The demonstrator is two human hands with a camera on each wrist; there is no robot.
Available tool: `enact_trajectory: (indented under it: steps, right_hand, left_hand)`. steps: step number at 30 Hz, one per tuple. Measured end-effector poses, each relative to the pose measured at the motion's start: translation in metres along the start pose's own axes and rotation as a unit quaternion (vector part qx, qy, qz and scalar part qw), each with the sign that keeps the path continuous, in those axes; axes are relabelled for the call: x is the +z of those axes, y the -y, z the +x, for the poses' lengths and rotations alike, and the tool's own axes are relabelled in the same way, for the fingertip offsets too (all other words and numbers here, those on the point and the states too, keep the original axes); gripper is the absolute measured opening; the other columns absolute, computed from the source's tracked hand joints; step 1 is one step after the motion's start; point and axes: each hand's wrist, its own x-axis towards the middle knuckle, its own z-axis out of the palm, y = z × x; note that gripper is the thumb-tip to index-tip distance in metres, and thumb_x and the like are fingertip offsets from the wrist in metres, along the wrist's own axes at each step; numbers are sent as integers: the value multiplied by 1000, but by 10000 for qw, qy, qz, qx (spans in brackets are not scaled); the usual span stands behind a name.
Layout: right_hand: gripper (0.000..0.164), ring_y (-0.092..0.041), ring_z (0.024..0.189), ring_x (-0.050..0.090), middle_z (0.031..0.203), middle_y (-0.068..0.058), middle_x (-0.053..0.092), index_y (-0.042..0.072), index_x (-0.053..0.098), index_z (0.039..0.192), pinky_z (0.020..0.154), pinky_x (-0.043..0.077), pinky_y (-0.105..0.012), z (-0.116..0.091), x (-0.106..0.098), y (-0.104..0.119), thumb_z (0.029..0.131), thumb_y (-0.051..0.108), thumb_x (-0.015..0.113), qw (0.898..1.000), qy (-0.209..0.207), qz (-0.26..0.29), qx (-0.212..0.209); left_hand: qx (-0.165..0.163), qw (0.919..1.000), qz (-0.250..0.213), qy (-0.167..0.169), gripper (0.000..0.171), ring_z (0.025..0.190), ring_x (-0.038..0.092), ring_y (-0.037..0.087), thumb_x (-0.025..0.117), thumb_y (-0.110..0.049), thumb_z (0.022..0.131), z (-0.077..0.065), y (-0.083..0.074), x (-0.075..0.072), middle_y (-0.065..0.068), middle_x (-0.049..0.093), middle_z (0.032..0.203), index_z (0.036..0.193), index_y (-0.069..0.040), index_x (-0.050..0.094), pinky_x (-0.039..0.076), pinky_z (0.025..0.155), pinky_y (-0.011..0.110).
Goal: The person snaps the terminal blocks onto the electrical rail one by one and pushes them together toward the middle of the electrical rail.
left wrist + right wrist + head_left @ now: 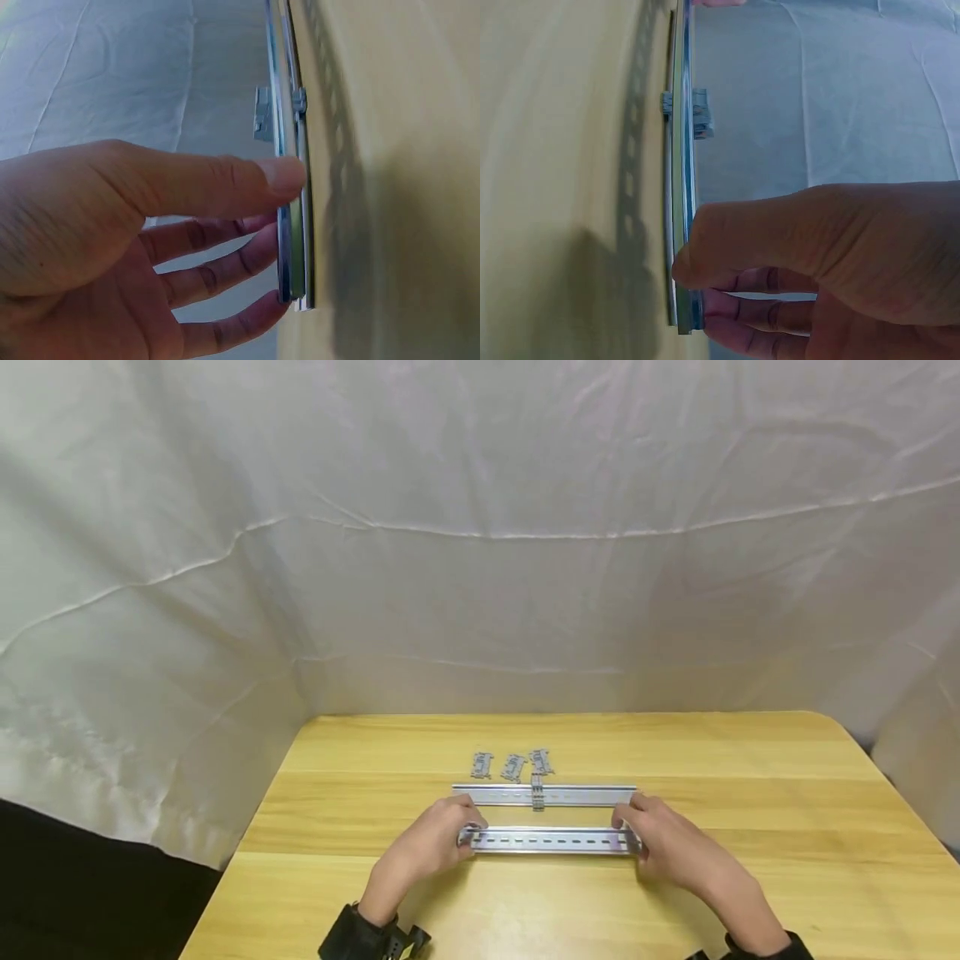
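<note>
A slotted metal DIN rail (pixel 555 841) spans crosswise between the two hands. My left hand (pixel 435 839) grips its left end, with the thumb (pixel 281 176) on one side and the fingers curled against the other. At the right end my right hand (pixel 667 843) pinches the rail the same way. In both wrist views the rail's slotted shadow falls on the tabletop beside it. A second DIN rail (pixel 588 795) lies parallel just beyond, with a few grey terminal blocks (pixel 537 793) clipped across its middle.
Loose grey terminal blocks (pixel 482 765) lie flat in a row behind the far rail. The wooden table (pixel 337 810) ends at a pale hanging cloth (pixel 465 610) at the back. Dark cuffs with straps (pixel 367 935) are on both wrists.
</note>
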Motion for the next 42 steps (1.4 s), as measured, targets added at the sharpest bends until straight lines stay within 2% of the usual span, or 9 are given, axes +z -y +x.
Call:
enact_trajectory:
  steps: [4,7,13,21,27,32,37,42]
  right_hand:
    - [46,-11,70,46,86,0,54,8,64,96,56,47,-26,-1,8,-3,58,-17,62,9999,123,59,101]
    - [44,-12,70,47,87,-1,55,8,64,94,57,49,-28,-2,11,-6,58,-17,63,9998,55,47,174]
    - [39,-13,72,47,89,-4,58,8,65,94,57,48,-27,2,14,-13,63,-15,65,9999,84,-22,61]
    - [41,-16,75,50,91,-6,59,7,66,93,59,51,-33,5,13,-14,60,-18,68,9996,130,48,235]
    - [40,-16,76,51,91,-7,59,6,67,93,59,52,-33,3,15,-13,61,-17,71,9993,173,151,309]
    - [33,-19,78,55,94,-7,60,4,68,99,63,54,-35,5,7,-16,69,-8,73,9980,426,377,272]
    - [34,-29,89,62,102,-15,65,-3,66,109,75,57,-43,25,-9,-19,78,3,76,9973,494,528,142]
    - [40,-34,103,60,116,-19,62,-3,63,120,84,56,-46,69,-11,-19,83,7,74,9988,311,362,-49]
  left_hand:
    - [4,9999,38,-125,31,94,64,18,78,1,73,-1,1,7,4,68,102,103,-4,76,57,84,29]
    - [-7,9998,47,-213,30,97,64,19,78,0,74,2,3,12,4,68,103,104,-5,75,56,87,31]
    - [-18,9993,-71,-358,28,95,64,19,77,3,73,5,9,18,5,69,100,100,-4,76,56,86,32]
    - [-1,9990,-274,-364,25,93,64,20,77,4,74,6,11,19,5,69,99,97,-5,77,57,81,30]
    - [-184,9989,-339,-264,24,92,64,20,78,0,76,3,11,21,4,68,100,100,-5,76,57,76,28]
    - [-280,9987,-335,-244,28,93,64,19,80,-4,76,4,10,22,3,68,102,104,-5,75,57,78,27]
    - [-256,9989,-282,-290,27,94,64,18,80,-3,76,5,10,22,2,68,101,103,-5,76,57,82,29]
    - [-242,9988,-262,-338,28,94,65,19,81,-3,75,3,11,23,3,68,100,102,-4,76,57,82,31]
